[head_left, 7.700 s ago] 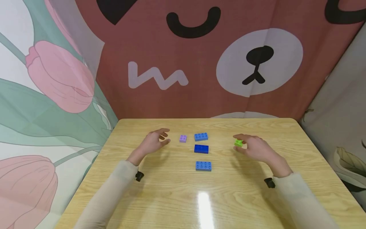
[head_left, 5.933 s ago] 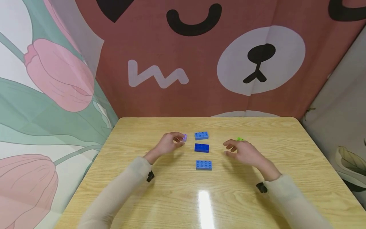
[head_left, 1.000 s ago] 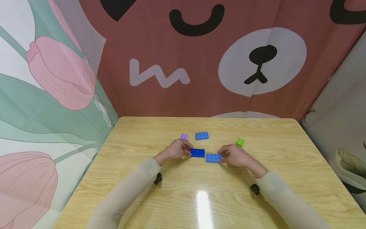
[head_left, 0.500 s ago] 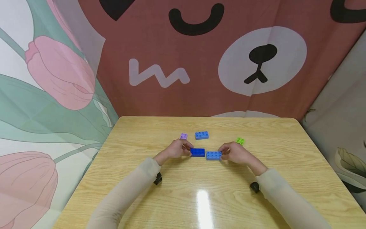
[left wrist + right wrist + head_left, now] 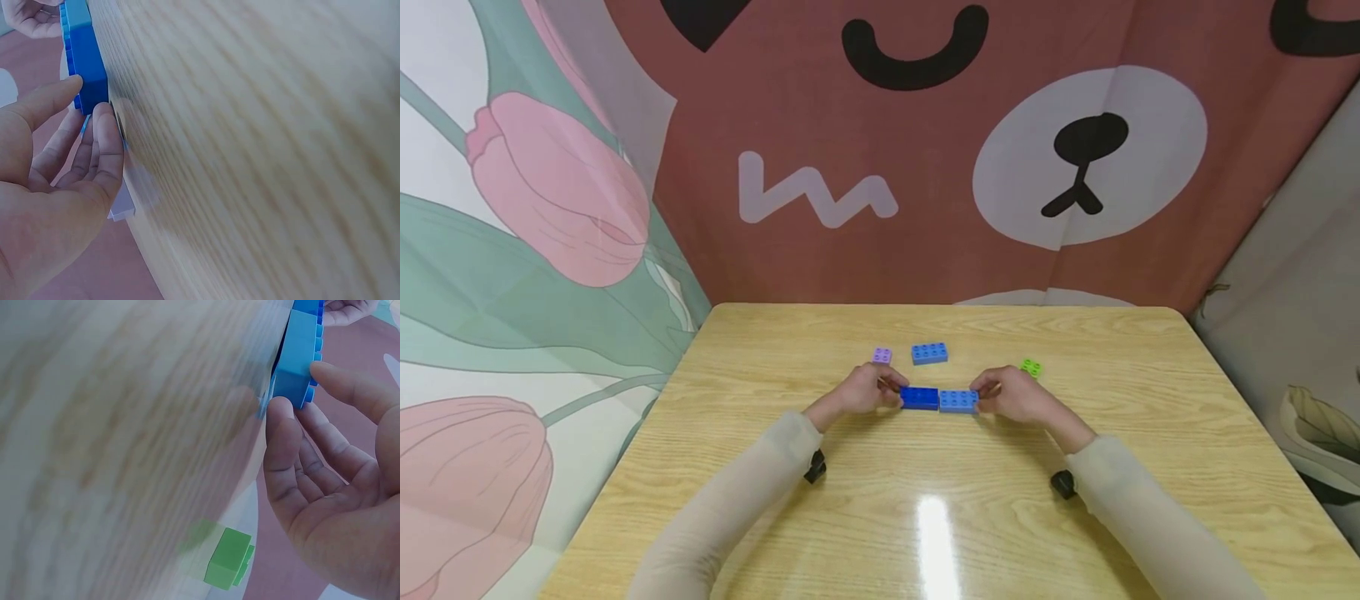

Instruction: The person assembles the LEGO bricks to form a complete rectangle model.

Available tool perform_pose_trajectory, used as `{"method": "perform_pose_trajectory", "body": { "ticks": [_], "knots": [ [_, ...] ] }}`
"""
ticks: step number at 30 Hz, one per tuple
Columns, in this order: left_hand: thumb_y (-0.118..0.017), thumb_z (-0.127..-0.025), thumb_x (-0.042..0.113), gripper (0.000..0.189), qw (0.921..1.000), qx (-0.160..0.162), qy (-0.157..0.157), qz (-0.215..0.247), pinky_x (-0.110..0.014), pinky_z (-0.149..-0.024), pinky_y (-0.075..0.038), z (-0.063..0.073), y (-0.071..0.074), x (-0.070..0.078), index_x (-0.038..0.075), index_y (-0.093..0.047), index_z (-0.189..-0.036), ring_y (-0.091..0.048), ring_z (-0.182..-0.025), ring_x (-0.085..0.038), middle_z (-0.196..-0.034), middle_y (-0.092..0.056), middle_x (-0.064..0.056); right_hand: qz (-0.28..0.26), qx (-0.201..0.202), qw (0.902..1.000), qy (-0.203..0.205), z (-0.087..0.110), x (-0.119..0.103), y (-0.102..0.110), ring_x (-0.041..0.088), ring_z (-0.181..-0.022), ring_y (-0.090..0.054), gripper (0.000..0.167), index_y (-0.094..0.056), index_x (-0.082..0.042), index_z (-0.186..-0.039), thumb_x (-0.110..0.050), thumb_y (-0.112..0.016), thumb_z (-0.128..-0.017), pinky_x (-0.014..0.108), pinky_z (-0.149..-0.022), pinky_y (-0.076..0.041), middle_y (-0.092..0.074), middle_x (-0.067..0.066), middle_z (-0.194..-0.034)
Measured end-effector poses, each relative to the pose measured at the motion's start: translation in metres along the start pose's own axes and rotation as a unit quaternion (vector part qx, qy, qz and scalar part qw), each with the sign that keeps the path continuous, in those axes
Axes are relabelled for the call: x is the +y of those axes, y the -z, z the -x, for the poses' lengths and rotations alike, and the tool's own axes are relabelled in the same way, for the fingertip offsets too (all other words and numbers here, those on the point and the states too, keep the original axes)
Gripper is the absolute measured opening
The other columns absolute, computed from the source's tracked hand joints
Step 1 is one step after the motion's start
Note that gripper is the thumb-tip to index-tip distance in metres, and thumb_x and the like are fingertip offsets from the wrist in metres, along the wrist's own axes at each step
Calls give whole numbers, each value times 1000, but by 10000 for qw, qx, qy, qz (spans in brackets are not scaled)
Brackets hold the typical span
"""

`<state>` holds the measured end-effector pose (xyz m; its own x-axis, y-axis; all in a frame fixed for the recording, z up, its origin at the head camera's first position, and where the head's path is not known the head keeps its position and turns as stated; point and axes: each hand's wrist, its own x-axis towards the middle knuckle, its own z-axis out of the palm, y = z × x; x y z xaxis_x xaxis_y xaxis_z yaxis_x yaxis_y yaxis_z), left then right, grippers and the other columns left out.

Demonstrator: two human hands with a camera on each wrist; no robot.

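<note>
My left hand (image 5: 861, 390) pinches the left end of a dark blue building brick (image 5: 919, 398) on the table. At the opposite end of the row, a lighter blue brick (image 5: 958, 402) has its right end between the thumb and fingers of my right hand (image 5: 1017, 395). The two bricks lie end to end in line, studs up, with hardly any gap visible. In the left wrist view my thumb (image 5: 56, 94) touches the dark blue brick's studded side. The right wrist view has my other thumb (image 5: 340, 381) on the lighter brick (image 5: 297, 356) near its studs.
Behind the hands on the wooden table (image 5: 820, 517) lie a small purple brick (image 5: 882, 356), another blue brick (image 5: 929, 353) and a small green brick (image 5: 1031, 367), partly covered by the right hand. A printed curtain (image 5: 820, 267) hangs at the table's back edge.
The lighter blue brick, in my right hand, has moved away from me and then left, closing up to the dark blue brick's end. My left hand and the dark brick have stayed nearly still.
</note>
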<state>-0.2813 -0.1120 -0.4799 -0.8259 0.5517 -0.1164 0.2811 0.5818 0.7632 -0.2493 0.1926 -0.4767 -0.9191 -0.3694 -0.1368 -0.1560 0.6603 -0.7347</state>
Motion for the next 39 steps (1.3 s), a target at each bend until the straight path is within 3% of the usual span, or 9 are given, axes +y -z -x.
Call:
{"method": "perform_pose_trajectory", "body": {
  "ticks": [25, 39],
  "knots": [
    [-78, -91, 6, 26, 9993, -6, 79, 361, -28, -76, -54, -2, -1, -1, 4, -74, -116, -62, -91, -15, -109, -70, -4, -22, -52, 10000, 29, -5, 1, 2, 22, -92, -64, 24, -71, -3, -112, -8, -78, -90, 35, -74, -55, -67, 3, -98],
    [-78, -91, 7, 27, 9989, 1, 183, 429, -29, -77, -53, -3, -3, -1, 4, -73, -117, -62, -93, -15, -109, -70, -3, -182, 223, 9993, 239, -8, -5, 11, 21, -89, -67, 25, -69, 1, -120, -8, -68, -97, 37, -75, -55, -68, 6, -103]
  ]
}}
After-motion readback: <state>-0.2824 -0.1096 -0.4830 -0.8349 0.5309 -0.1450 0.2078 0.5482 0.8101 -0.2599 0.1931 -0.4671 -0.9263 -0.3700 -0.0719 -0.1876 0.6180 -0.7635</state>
